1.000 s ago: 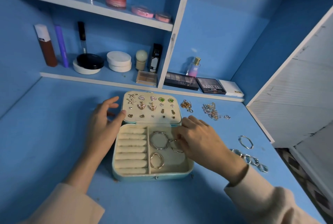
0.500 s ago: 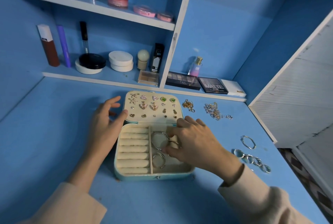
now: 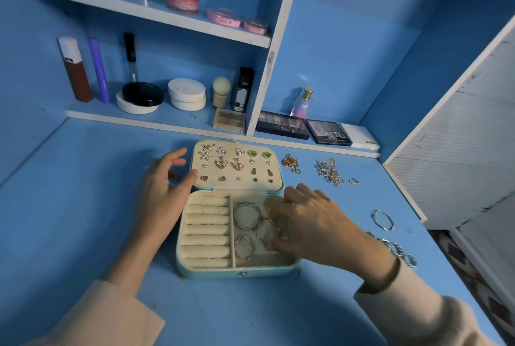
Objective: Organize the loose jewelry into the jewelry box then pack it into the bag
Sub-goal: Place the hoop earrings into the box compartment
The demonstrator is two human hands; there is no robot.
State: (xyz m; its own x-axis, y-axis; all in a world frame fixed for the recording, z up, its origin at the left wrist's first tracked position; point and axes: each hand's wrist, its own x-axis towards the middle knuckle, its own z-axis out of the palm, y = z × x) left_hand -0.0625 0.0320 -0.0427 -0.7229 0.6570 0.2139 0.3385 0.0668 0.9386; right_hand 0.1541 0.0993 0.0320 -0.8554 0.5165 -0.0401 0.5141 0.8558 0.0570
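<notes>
An open mint jewelry box [image 3: 237,272] lies on the blue desk, its lid [image 3: 237,178] flat and studded with several earrings. The left half holds ring rolls. Two silver hoop bangles [image 3: 246,216] lie in the right compartment. My right hand [image 3: 312,226] reaches into that compartment, thumb and fingertips pinching a third silver bangle [image 3: 271,230] that is partly hidden under the fingers. My left hand [image 3: 164,187] rests open against the box's left side, thumb touching the lid's corner.
Loose on the desk right of the box are a gold chain [image 3: 291,163], a tangle of silver chains [image 3: 331,171], a silver bangle [image 3: 382,219] and a link bracelet [image 3: 398,251]. Cosmetics fill the back shelves. A white cabinet [image 3: 459,150] stands at right.
My right hand has slid left and down into the right compartment with the bangle. My left hand has stayed at the box's side.
</notes>
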